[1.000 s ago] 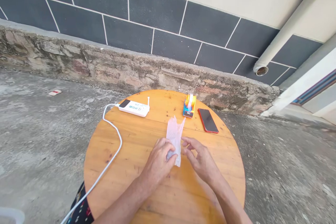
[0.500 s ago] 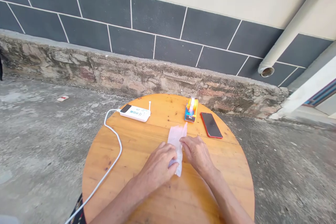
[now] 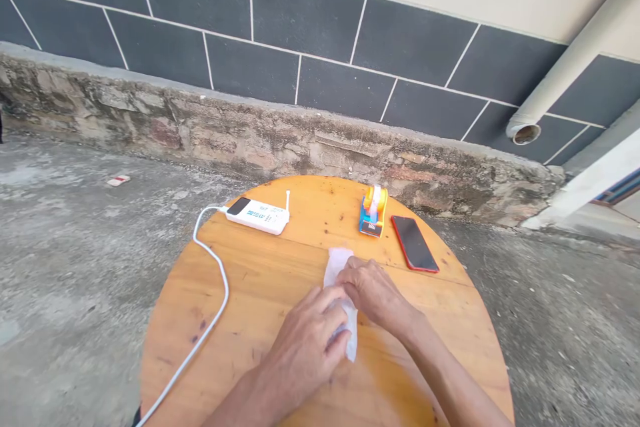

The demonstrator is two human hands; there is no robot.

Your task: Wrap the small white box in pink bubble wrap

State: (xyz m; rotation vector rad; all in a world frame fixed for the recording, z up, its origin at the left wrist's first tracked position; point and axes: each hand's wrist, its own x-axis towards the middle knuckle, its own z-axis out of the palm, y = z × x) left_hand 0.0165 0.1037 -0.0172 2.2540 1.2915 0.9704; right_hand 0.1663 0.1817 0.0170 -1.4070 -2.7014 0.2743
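A thin, pale pinkish-white tissue (image 3: 337,259) lies lengthwise on the round wooden table in front of me. My left hand (image 3: 313,327) rests over its near part, fingers curled and thumb tip close to its lower edge. From the right, my right hand (image 3: 373,290) reaches in with bent fingers pinching the tissue around its middle. The fingertips of both hands meet there and hide part of the sheet. Beyond my right hand stands a blue and yellow tape dispenser (image 3: 373,211) with a roll in it.
On the table (image 3: 270,267), a white power bank (image 3: 260,215) at the back left has a white cable (image 3: 223,300) running off the near edge. A red-edged phone (image 3: 415,243) lies at the right. Behind are a stone ledge and tiled wall (image 3: 300,13) with a pipe (image 3: 555,87).
My right hand has moved left and in over the tissue, closing on its middle and meeting my left fingers. The tissue's raised far-right corner is down. The view has shifted slightly.
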